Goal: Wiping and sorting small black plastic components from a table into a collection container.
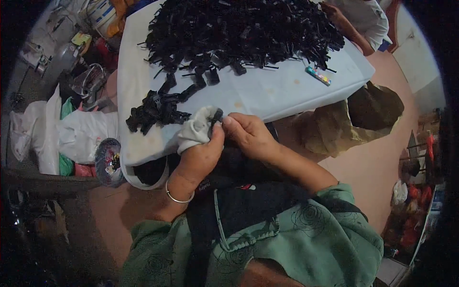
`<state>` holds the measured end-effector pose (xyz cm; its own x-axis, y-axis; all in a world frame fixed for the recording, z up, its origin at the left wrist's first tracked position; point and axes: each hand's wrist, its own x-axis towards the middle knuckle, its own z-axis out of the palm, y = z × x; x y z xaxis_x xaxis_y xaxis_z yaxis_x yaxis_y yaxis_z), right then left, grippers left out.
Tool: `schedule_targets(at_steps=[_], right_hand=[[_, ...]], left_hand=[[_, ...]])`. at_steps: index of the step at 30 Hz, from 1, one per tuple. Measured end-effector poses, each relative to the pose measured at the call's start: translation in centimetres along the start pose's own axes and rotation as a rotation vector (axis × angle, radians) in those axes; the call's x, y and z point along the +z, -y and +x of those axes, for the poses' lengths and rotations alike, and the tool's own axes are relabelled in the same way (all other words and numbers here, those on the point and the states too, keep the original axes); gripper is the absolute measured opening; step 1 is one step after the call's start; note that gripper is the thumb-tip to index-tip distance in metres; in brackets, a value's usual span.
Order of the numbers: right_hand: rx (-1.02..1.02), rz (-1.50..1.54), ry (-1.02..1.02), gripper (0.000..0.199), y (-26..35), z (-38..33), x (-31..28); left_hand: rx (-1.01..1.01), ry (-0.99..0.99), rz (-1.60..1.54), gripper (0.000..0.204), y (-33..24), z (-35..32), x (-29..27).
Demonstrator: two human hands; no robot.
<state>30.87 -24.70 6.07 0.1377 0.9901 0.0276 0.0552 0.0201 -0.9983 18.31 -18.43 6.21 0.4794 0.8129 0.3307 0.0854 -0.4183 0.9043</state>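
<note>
My left hand [203,155] is closed round a bunched white cloth [195,130] and a small black plastic part [217,115], just off the table's near edge. Close beside it, my right hand [251,136] pinches with thumb and forefinger at the part's right side; the exact thing between those fingertips is hidden. Beyond the cloth lies a small heap of black plastic parts [158,109]. A far bigger pile of similar black parts [239,31] covers the back of the white table [267,93].
Another person's arm [351,31] reaches in at the far right. A small colourful tube [318,75] lies on the table. An open brown paper sack [330,131] stands at right. Left of the table are a bowl of small bits [109,165] and white plastic bags [86,134].
</note>
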Motion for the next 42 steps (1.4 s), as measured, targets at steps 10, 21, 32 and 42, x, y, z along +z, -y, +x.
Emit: schedule_targets(at_steps=[10,21,32,42], right_hand=[[-0.134,-0.007,-0.08,0.03,-2.1,1.1,0.9],[0.065,0.062,0.057,0.027,-2.7,-0.3,-0.3],[-0.071,-0.011,0.058,0.031,-1.2,-1.3,-0.5],[-0.117,0.074,0.064,0.03,-0.4,-1.2,0.0]], left_hand=[[0.341,0.018,0.504,0.026,-0.4,0.1,-0.1],[-0.423,0.161,-0.216,0.022,-2.3,-0.8,-1.0],[-0.459,0.169,-0.28,0.021,-3.2,-1.1,-0.7],[-0.352,0.146,-0.067,0.024,-4.0,-1.5,-0.4]])
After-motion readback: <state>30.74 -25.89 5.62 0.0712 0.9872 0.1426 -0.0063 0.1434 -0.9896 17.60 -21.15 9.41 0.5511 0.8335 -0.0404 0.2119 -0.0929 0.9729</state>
